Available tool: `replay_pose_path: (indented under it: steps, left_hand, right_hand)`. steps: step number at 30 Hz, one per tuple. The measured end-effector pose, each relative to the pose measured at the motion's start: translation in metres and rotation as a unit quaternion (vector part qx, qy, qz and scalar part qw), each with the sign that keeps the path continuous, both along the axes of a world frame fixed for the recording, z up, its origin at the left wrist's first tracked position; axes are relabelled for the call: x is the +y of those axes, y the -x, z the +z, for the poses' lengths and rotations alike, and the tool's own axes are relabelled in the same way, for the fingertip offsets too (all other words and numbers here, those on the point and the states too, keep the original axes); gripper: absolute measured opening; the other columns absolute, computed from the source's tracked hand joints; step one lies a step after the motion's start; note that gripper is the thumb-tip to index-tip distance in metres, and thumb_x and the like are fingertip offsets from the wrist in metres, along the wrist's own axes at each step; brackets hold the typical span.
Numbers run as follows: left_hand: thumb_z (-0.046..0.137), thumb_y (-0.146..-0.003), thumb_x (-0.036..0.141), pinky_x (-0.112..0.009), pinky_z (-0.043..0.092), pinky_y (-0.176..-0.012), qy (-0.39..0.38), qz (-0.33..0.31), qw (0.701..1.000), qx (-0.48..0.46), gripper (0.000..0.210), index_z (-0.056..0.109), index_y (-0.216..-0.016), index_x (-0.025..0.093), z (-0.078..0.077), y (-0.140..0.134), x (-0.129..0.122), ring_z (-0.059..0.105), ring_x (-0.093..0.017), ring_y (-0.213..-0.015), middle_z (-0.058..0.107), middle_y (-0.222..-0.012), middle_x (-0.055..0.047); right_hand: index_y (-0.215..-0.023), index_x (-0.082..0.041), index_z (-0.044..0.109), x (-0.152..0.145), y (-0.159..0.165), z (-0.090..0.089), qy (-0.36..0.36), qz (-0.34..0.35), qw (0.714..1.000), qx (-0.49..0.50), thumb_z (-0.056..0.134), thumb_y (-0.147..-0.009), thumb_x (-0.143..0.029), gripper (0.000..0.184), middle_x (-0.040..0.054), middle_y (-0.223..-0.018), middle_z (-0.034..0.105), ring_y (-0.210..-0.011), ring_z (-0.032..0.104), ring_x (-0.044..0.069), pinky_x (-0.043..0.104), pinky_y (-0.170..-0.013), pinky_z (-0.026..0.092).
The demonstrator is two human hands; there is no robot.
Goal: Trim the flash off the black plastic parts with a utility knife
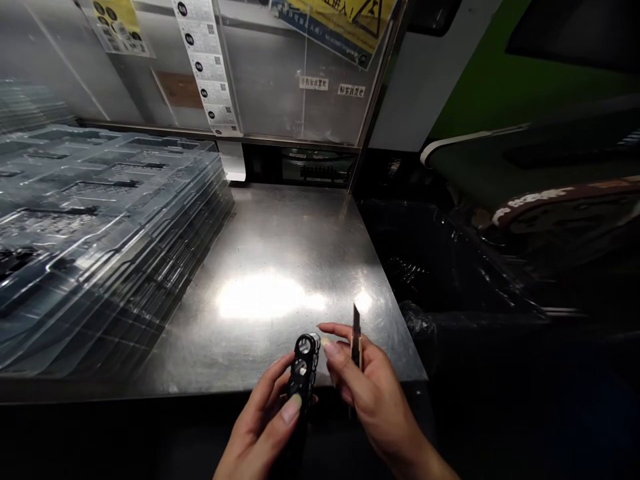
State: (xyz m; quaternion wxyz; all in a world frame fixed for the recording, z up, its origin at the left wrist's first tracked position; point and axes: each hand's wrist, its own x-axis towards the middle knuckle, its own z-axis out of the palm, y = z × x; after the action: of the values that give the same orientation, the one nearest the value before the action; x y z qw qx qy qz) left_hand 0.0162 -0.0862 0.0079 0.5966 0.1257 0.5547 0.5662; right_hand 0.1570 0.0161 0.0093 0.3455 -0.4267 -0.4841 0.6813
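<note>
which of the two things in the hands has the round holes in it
The black part gripped by the left hand: it has round openings along its face. The thin blade in the right hand is narrow, flat and plain.

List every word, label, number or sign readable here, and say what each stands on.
Nothing reads with certainty.
Yellow warning sign on the clear panel: Chinese characters and a triangle, cut off and blurred.
Two small white labels on the panel: Chinese, too small.
White sticker strip and yellow sheet: print too small.
Black part in the left hand: no text.
</note>
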Motion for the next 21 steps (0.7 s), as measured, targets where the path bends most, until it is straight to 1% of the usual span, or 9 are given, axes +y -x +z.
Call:
replay_pose_path:
  steps: [2,4,6,8,10,12,14,18,21]
  left_hand:
    - [0.08,-0.082,0.055,-0.035,0.049,-0.108,-0.017,-0.005,1.0,0.018,0.055,0.07,-0.132,0.036,-0.002,-0.002,0.002,0.059,-0.034,-0.136,0.069,-0.145,-0.004]
    - [0.08,-0.083,0.054,-0.037,0.047,-0.112,-0.021,-0.004,0.999,0.036,0.054,0.07,-0.133,0.035,-0.005,-0.004,0.003,0.058,-0.034,-0.137,0.069,-0.144,-0.004]
    - [0.081,-0.083,0.052,-0.038,0.045,-0.113,-0.017,-0.002,0.999,0.043,0.053,0.07,-0.132,0.036,-0.007,-0.006,0.003,0.055,-0.033,-0.141,0.069,-0.143,-0.004]
    - [0.083,-0.082,0.049,-0.037,0.043,-0.116,-0.02,-0.002,0.999,0.03,0.053,0.07,-0.132,0.038,-0.006,-0.006,0.0,0.05,-0.032,-0.146,0.07,-0.143,-0.003]
    - [0.085,-0.08,0.044,-0.038,0.043,-0.117,-0.031,-0.008,0.999,-0.011,0.054,0.071,-0.132,0.037,-0.002,-0.005,-0.003,0.048,-0.033,-0.147,0.069,-0.145,-0.003]
    - [0.084,-0.081,0.039,-0.041,0.047,-0.113,-0.034,-0.02,0.997,-0.062,0.056,0.07,-0.135,0.035,0.003,-0.002,-0.005,0.053,-0.036,-0.143,0.067,-0.148,-0.006]
    - [0.081,-0.083,0.035,-0.042,0.052,-0.107,-0.023,-0.027,0.994,-0.101,0.055,0.07,-0.137,0.035,0.008,0.001,-0.007,0.059,-0.038,-0.136,0.065,-0.15,-0.007]
    - [0.07,-0.088,0.028,-0.047,0.053,-0.105,-0.017,-0.017,0.987,-0.158,0.048,0.072,-0.135,0.034,0.015,0.006,-0.007,0.065,-0.039,-0.129,0.064,-0.15,-0.008]
    - [0.068,-0.09,0.03,-0.052,0.056,-0.101,-0.01,-0.016,0.987,-0.159,0.044,0.072,-0.134,0.033,0.019,0.005,-0.004,0.069,-0.04,-0.123,0.063,-0.15,-0.01]
  right_hand:
    - [-0.137,-0.02,0.061,-0.005,0.0,0.007,-0.004,0.039,0.999,0.012,0.07,-0.097,-0.054,0.054,-0.007,-0.067,0.049,-0.057,0.039,0.011,0.027,-0.058,0.036]
    - [-0.141,-0.023,0.059,-0.008,0.001,0.012,0.002,0.066,0.998,0.017,0.073,-0.096,-0.051,0.055,-0.007,-0.07,0.051,-0.06,0.042,0.011,0.028,-0.064,0.039]
    - [-0.141,-0.025,0.06,-0.008,0.002,0.014,0.008,0.08,0.997,0.015,0.077,-0.093,-0.047,0.056,-0.0067,-0.073,0.052,-0.066,0.047,0.012,0.028,-0.069,0.041]
    - [-0.14,-0.026,0.061,-0.006,0.002,0.012,0.007,0.084,0.996,0.009,0.079,-0.092,-0.045,0.054,-0.0066,-0.074,0.052,-0.069,0.048,0.012,0.028,-0.072,0.042]
    - [-0.14,-0.026,0.061,-0.003,0.001,0.008,0.002,0.086,0.996,0.005,0.077,-0.094,-0.045,0.052,-0.0069,-0.073,0.05,-0.066,0.046,0.012,0.027,-0.068,0.04]
    - [-0.141,-0.026,0.06,0.001,0.0,0.006,0.009,0.09,0.996,0.008,0.074,-0.096,-0.046,0.052,-0.0074,-0.071,0.049,-0.061,0.042,0.011,0.026,-0.061,0.036]
    - [-0.142,-0.024,0.06,0.003,-0.001,0.005,0.021,0.091,0.995,0.018,0.073,-0.096,-0.046,0.052,-0.0076,-0.07,0.047,-0.058,0.039,0.01,0.025,-0.056,0.032]
    - [-0.142,-0.023,0.06,0.004,-0.001,0.005,0.034,0.088,0.995,0.034,0.072,-0.097,-0.044,0.051,-0.0073,-0.071,0.046,-0.059,0.039,0.009,0.024,-0.054,0.029]
    - [-0.142,-0.023,0.06,0.003,0.0,0.003,0.041,0.085,0.995,0.034,0.072,-0.098,-0.043,0.05,-0.0069,-0.072,0.047,-0.059,0.039,0.009,0.024,-0.054,0.029]
